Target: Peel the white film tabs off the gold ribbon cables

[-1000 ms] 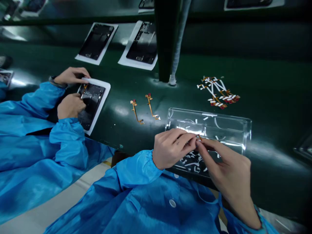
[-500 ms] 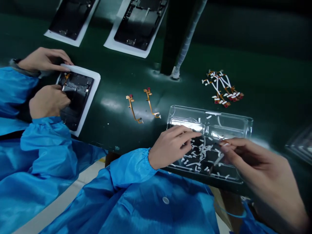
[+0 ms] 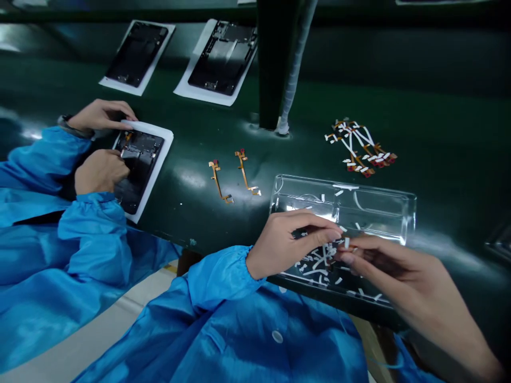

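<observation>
Over the clear plastic tray, my right hand is closed in a pinch on an orange flex cable that carries a white tab. Fingers hide most of this cable. My left hand is just to the left, thumb and forefinger pinched together on a small white strip close to the cable. Loose white strips lie scattered in the tray beneath both hands.
Two orange flex cables lie left of the tray; a pile of cables with white strips lies behind it. A dark post stands mid-table. At left, a co-worker's hands work on an opened tablet. Two more tablets lie behind.
My left hand has moved right and closed its thumb and forefinger beside the cable. My right hand has shifted slightly left, bringing the hands together. The camera view has tilted up.
</observation>
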### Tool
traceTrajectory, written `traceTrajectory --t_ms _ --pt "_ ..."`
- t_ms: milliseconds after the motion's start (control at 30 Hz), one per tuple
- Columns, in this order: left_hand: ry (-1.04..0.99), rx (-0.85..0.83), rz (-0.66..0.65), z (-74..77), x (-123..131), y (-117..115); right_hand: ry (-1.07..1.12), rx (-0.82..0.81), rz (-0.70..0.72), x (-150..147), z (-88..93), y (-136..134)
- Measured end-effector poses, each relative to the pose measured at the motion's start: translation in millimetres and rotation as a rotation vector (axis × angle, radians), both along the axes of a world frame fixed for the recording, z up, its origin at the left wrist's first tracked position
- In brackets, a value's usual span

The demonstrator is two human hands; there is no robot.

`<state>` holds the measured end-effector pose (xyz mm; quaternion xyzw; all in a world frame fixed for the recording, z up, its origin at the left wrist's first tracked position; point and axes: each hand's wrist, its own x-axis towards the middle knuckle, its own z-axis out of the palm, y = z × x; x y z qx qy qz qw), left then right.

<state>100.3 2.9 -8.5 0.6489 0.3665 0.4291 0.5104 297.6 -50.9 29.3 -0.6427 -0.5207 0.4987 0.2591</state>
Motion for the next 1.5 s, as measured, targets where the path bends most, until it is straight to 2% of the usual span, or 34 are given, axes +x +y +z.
traceTrajectory --t_ms 133,200,300,367,467,667,867,1033,1167,1233,1300,1400,1500 --pt "0.059 0.111 0.095 -5.1 3.4 -8.7 -0.053 0.059 -0.069 6.1 -11.0 -12.5" --pt "0.099 0.185 0.189 -8.1 6.0 -16.8 -0.072 0.088 -0.092 9.2 -16.1 -17.2" --pt "0.162 0.425 0.324 -11.7 10.6 -28.1 -0.095 0.115 -0.133 13.5 -21.1 -21.8" --pt "0.240 0.582 0.307 -13.6 14.2 -31.7 -0.109 0.141 -0.137 15.6 -22.4 -23.1" --pt "0.343 0.650 0.246 -17.0 20.4 -30.4 -0.101 0.164 -0.099 17.3 -22.6 -23.3" --pt "0.321 0.640 0.176 -22.7 28.0 -25.1 -0.101 0.273 -0.052 18.5 -21.5 -24.6" --pt "0.370 0.630 0.083 -20.3 27.4 -27.1 -0.181 0.343 0.005 22.9 -19.8 -29.7" --pt "0.370 0.664 0.094 -18.7 32.0 -28.0 -0.238 0.365 0.050 23.9 -19.4 -36.6" --pt "0.431 0.692 0.122 -18.8 27.9 -25.3 -0.247 0.373 0.025 32.4 -18.6 -40.2" --pt "0.475 0.626 0.129 -20.1 21.3 -22.7 -0.240 0.356 -0.001 40.1 -19.8 -40.4" --pt "0.472 0.484 0.105 -21.5 14.9 -20.4 -0.215 0.310 -0.007 45.7 -21.8 -39.0" --pt "0.329 0.252 0.002 -20.4 12.3 -18.8 -0.163 0.244 0.016 43.1 -21.9 -33.5" --pt "0.215 0.147 -0.083 -13.4 16.8 -18.9 -0.109 0.228 0.055 31.8 -16.6 -27.5"
